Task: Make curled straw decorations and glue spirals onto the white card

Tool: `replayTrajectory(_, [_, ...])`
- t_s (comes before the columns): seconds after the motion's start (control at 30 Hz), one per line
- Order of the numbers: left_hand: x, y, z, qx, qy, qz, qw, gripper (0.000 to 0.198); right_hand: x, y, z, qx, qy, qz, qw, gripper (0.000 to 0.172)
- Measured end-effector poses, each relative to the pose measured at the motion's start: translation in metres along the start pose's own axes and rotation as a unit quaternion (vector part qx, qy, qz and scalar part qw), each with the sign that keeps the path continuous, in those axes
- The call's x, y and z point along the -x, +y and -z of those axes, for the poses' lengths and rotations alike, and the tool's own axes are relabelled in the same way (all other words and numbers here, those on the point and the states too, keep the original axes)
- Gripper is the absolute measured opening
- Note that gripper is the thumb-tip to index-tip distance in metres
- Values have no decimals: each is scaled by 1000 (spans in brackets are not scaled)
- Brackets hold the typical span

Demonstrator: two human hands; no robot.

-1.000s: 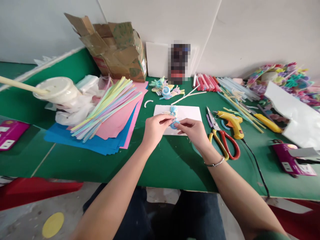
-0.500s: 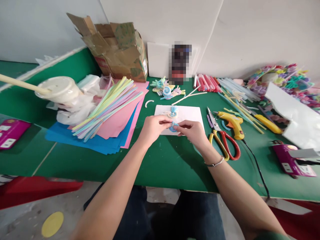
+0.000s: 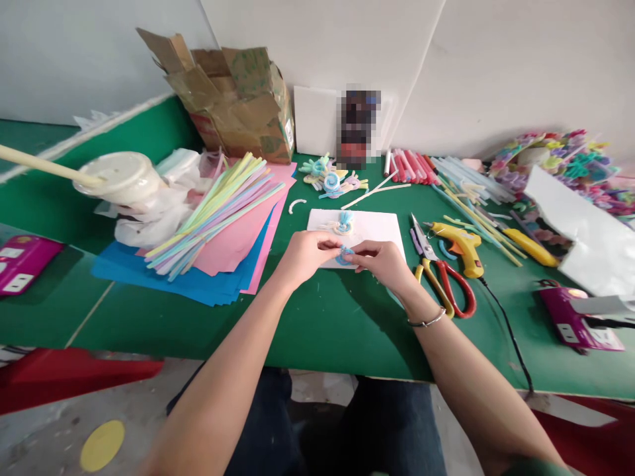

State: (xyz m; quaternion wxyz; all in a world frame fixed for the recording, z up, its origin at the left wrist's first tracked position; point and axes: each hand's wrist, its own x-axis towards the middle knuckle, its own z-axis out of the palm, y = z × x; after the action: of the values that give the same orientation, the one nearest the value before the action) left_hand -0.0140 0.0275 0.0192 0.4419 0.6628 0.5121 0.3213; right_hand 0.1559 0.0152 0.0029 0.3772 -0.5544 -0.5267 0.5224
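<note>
Between the fingertips of both hands is a small blue pipe-cleaner coil [image 3: 344, 258], held over the near edge of a white board [image 3: 381, 228]. My left hand [image 3: 312, 254] pinches its left side, and my right hand [image 3: 380, 261] pinches the right side. The fingers partly cover the coil. Just beyond them, a blue and cream pipe-cleaner piece [image 3: 344, 223] lies on the board. Farther back sits a cluster of pastel pipe-cleaner shapes [image 3: 331, 178]. Right of my right hand are scissors [image 3: 436, 264] with one yellow and one red handle.
A yellow glue gun [image 3: 459, 241] with a black cord lies at the right, near a yellow cutter [image 3: 530, 246]. Pastel pipe cleaners [image 3: 218, 211] rest on pink and blue sheets [image 3: 163, 277] at left. A lidded cup [image 3: 116, 173] and cardboard box [image 3: 238, 106] stand behind.
Both hands keep their pinch on the blue coil, which has turned slightly between the fingertips. The objects on the table stay where they were.
</note>
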Motion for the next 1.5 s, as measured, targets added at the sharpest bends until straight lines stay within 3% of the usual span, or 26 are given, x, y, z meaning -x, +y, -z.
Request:
replayTrajectory(0.13, [-4,-7,-3,1,-11,-10,1000,10,-1,-1,0,41,9,5,999,30])
replayTrajectory(0.27, [-8,-14,-4,-14,-11,-12,1000,9,-3,3,-1,-16,2,-13,1000,27])
replayTrajectory(0.47, [-10,-18,-7,14,4,15,1000,14,-4,7,-2,12,20,-20,1000,11])
replayTrajectory(0.67, [-11,-20,-13,-29,47,-35,998,11,-5,7,-2,187,80,90,975,7])
replayTrajectory(0.77, [-11,-23,-15,-60,61,-75,994,12,-6,9,-2,222,85,116,964,7])
replayTrajectory(0.93, [-12,-30,-19,-124,93,-125,980,11,-6,13,-3,215,86,125,965,7])
replayTrajectory(1.07, [-9,-33,-20,-167,75,-144,972,13,-7,21,-5,188,93,135,968,7])
replayTrajectory(1.27, [-8,-29,-17,-196,55,-135,970,16,-11,31,-4,135,63,130,980,9])
replayTrajectory(1.5, [-12,-26,-14,-185,37,-130,973,17,-9,27,-5,166,64,129,975,10])
